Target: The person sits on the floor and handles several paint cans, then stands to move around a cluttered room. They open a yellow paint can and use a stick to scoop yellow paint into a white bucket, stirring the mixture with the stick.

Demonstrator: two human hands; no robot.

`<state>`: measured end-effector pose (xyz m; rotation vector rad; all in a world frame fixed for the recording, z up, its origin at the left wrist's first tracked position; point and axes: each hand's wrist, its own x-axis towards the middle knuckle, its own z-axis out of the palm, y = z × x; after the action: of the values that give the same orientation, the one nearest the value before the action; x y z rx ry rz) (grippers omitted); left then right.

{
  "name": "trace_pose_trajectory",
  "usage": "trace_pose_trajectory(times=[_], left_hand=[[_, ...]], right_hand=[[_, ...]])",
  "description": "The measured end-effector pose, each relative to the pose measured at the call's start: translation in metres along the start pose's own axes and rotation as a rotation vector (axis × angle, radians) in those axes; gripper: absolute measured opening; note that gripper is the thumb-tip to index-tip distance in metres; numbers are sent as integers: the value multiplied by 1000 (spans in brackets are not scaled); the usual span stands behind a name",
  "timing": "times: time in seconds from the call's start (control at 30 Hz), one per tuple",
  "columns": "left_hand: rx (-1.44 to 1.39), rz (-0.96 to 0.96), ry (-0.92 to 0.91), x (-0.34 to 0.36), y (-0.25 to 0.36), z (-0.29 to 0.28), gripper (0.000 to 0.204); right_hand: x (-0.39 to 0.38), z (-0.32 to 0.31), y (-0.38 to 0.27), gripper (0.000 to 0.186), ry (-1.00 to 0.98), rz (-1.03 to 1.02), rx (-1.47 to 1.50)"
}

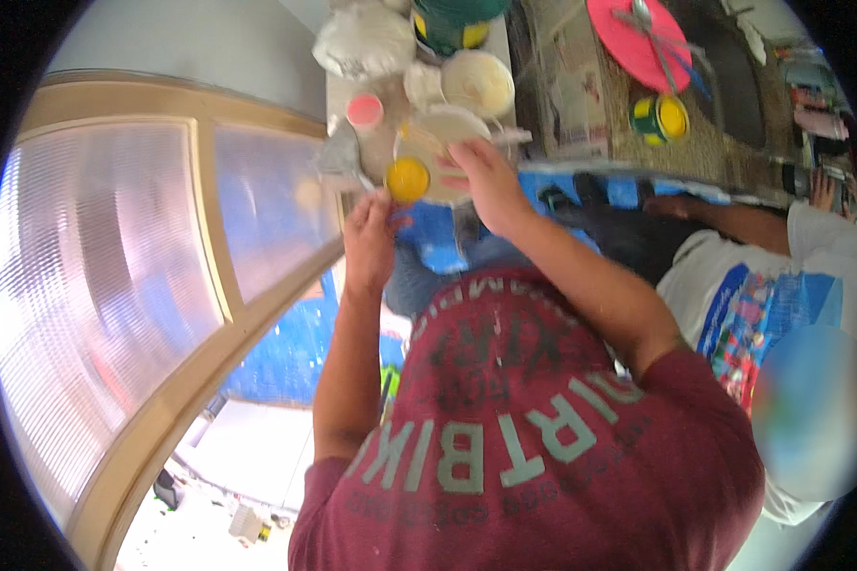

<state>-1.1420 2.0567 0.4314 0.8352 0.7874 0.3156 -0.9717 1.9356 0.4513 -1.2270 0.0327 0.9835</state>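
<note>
My left hand has its fingers closed at the near left edge of a small round yellow thing. Whether that is a lid or a cup with yellow contents, I cannot tell. A grey crumpled bag lies just beyond these fingers. Over the right side of a wide white bowl is my right hand, its fingers apart and nothing visible in them. The yellow thing is in front of the bowl's left side. Behind the bowl stands a white tub with pale contents.
A pink-lidded jar, a white plastic bag and a green bucket crowd the small table. On the counter at right are a pink plate with utensils and a yellow-lidded green can. A glazed wooden partition borders my left; another person is at right.
</note>
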Motion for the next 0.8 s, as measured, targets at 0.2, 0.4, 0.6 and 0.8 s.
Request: trace_pose_trajectory(times=[0.2, 0.4, 0.6, 0.8], left_hand=[[131, 218, -33, 3, 2, -23, 22], [201, 282, -45, 3, 8, -11, 19], [313, 240, -102, -4, 16, -4, 20], [387, 181, -132, -2, 22, -3, 22]], right_hand=[[-25, -7, -7, 19, -84, -99, -416], [-20, 1, 7, 17, 16, -251, -536], [-8, -10, 24, 15, 72, -412, -736], [-10, -3, 15, 13, 56, -566, -830]])
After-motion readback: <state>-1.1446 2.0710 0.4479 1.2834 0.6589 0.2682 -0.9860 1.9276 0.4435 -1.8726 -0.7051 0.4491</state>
